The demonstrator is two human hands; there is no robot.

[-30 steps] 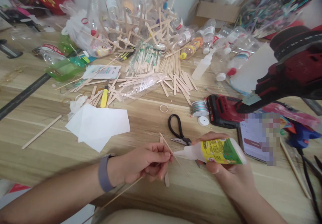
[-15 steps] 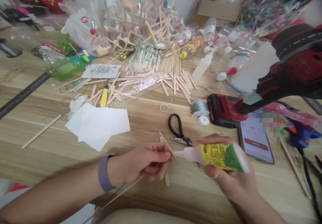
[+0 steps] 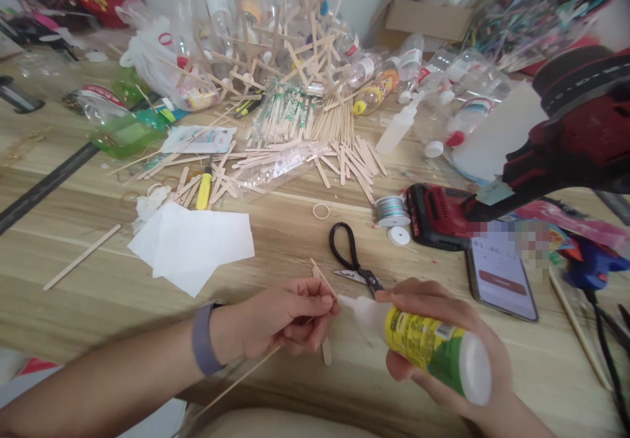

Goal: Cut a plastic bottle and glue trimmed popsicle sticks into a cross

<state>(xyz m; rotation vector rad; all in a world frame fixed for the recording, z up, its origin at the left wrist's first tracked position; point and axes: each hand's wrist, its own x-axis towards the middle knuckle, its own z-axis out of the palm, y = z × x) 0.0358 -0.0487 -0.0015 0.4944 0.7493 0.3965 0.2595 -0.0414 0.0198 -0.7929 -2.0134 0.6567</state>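
Observation:
My left hand (image 3: 300,313), wearing a grey-purple wristband, pinches a thin wooden stick (image 3: 322,275) between thumb and fingers. A long bamboo skewer (image 3: 241,380) runs from under this hand toward the lower left. Below the fingers shows the rounded end of a flat craft stick (image 3: 327,351). My right hand (image 3: 443,333) is wrapped round a glue bottle (image 3: 418,336) with a yellow and green label. Its white nozzle points left, its tip at or very near the thin stick; contact is unclear. Black-handled scissors (image 3: 352,254) lie just beyond both hands.
White paper sheets (image 3: 197,244) lie left of centre. Behind them spread craft sticks (image 3: 352,165), a yellow-handled tool (image 3: 203,190) and plastic bottles (image 3: 411,64). A thread spool (image 3: 392,211), a red power tool (image 3: 443,211) and a phone (image 3: 502,274) occupy the right.
The glue bottle's base has swung down toward me with my right hand, while its nozzle stays by the stick. My left hand has barely moved.

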